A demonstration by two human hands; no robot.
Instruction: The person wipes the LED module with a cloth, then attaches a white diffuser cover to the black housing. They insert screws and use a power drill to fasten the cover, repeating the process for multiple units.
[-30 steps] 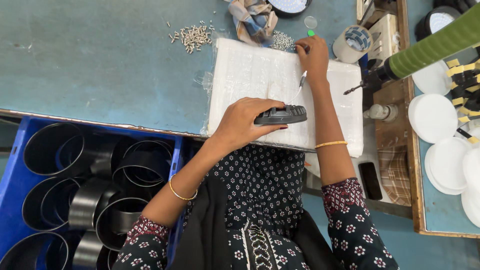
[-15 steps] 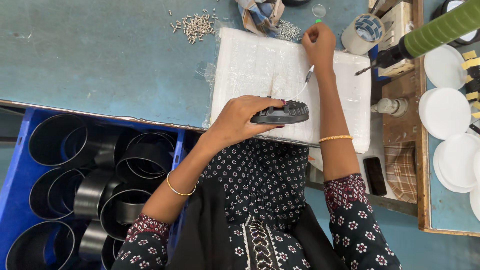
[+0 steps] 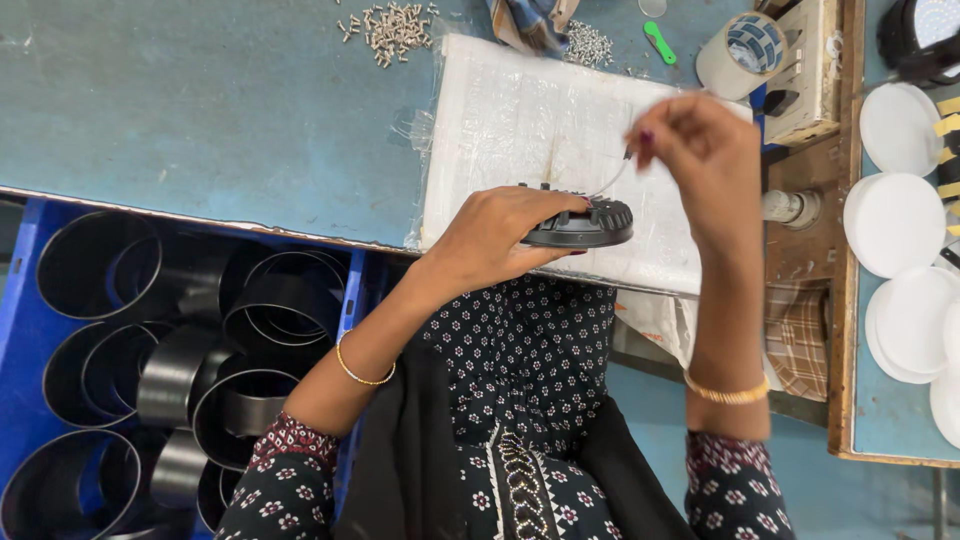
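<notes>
1. Black round ribbed housing (image 3: pixel 580 222): held flat at the near edge of the white foam pad (image 3: pixel 530 130), partly over the pad's front border, above the person's lap.
2. Left hand (image 3: pixel 500 235): grip closed over the housing's left side and top, fingers curled around its rim.
3. Thin white wire (image 3: pixel 610 180): runs from the housing's top up to the right hand.
4. Right hand (image 3: pixel 700 160): raised above the pad, somewhat blurred; fingertips pinched shut on the wire's upper end.
5. Foam pad: lies on the blue-green desk (image 3: pixel 200 120), its front edge level with the desk's near edge. Most of its surface is bare.
6. Desk, left of the pad: broad open stretch. At the far edge, a scatter of small silver screws (image 3: pixel 390 25); a second small heap of screws (image 3: pixel 588 42) lies behind the pad.
7. Right of the pad, well apart from the hands: green clip (image 3: pixel 660 42), roll of tape (image 3: pixel 742 55), stack of white round discs (image 3: pixel 895 225) on the side bench.
8. Blue crate (image 3: pixel 30 350): below the desk's near edge, to the person's left; holds black cylindrical rings (image 3: pixel 260 320), packed close, some upright, some tipped.
</notes>
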